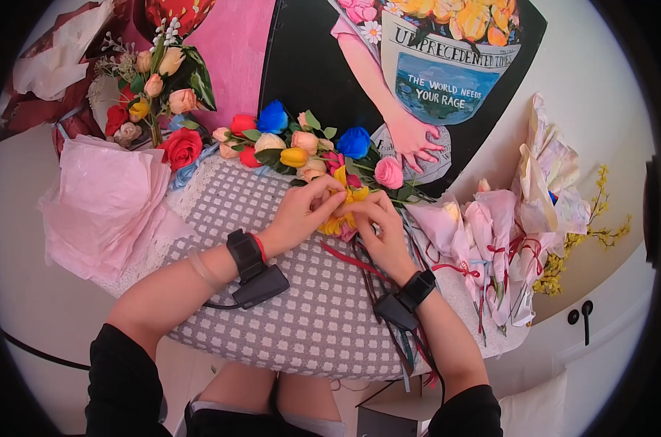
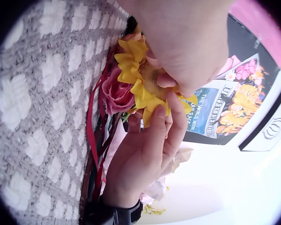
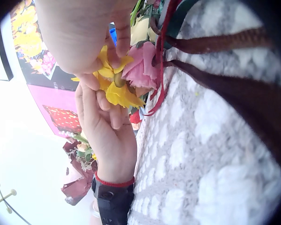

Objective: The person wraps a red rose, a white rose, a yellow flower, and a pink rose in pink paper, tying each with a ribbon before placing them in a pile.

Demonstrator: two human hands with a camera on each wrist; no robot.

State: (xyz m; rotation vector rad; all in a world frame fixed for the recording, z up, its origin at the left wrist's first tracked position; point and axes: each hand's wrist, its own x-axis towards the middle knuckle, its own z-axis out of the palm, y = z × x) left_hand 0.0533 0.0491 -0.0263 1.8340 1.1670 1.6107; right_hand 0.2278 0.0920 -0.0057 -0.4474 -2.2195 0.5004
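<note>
A yellow sunflower-like artificial flower (image 1: pixel 351 197) is between my two hands over the near edge of a pile of artificial flowers. My left hand (image 1: pixel 300 212) pinches its petals from the left with thumb and fingers. From the other side my right hand (image 1: pixel 384 234) pinches a petal, its fingertips close to the left ones. In the left wrist view the yellow petals (image 2: pixel 127 60) spread around a pale centre that the fingers partly cover. A pink rose (image 2: pixel 116 91) lies right beside the flower, and shows again as a pink bloom (image 3: pixel 141 65) in the right wrist view.
Red and dark ribbons (image 1: pixel 352 258) trail over the grey checked cloth (image 1: pixel 272 320) near my right hand. Pink wrapping paper (image 1: pixel 101 207) is stacked at left. Several wrapped bouquets (image 1: pixel 491 226) lie at right. Roses and blue flowers (image 1: pixel 354 143) fill the back, before a painted board (image 1: pixel 309 73).
</note>
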